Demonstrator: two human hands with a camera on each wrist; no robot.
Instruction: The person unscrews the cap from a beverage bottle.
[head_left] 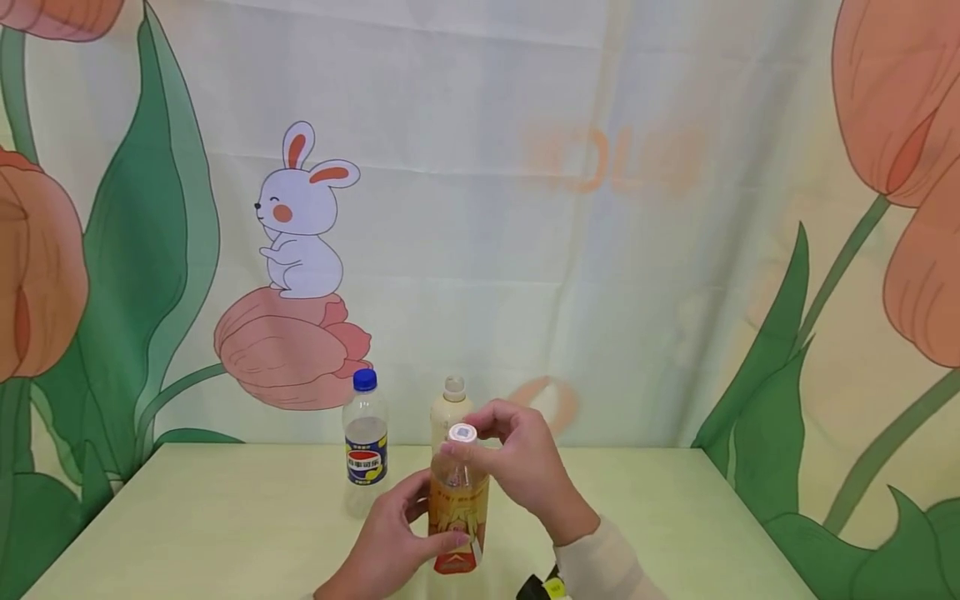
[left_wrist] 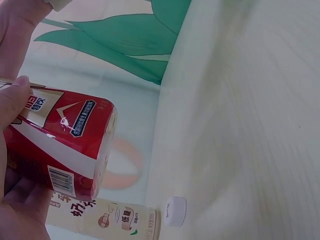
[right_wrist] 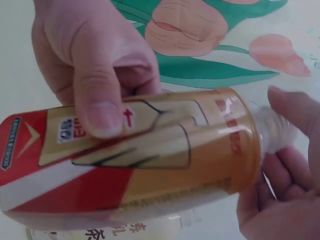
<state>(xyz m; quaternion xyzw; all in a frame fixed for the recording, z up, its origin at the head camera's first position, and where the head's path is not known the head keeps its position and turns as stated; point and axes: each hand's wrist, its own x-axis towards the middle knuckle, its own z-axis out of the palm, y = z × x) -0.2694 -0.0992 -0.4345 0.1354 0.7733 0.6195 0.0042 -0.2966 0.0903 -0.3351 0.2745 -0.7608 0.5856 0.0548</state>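
Orange-and-red bottle (head_left: 459, 505): left hand (head_left: 396, 533) grips its body, right hand (head_left: 528, 462) pinches its top, best held steady, upright.

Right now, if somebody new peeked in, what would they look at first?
Probably the white cartoon rabbit with orange inner ears, sitting on a big pink tulip printed left of centre on the pale backdrop. Next, the orange-and-red-labelled plastic bottle in front: the left grip holds its body, the right grip its top. To its left, a clear, blue-capped plastic bottle stands on the pale table.
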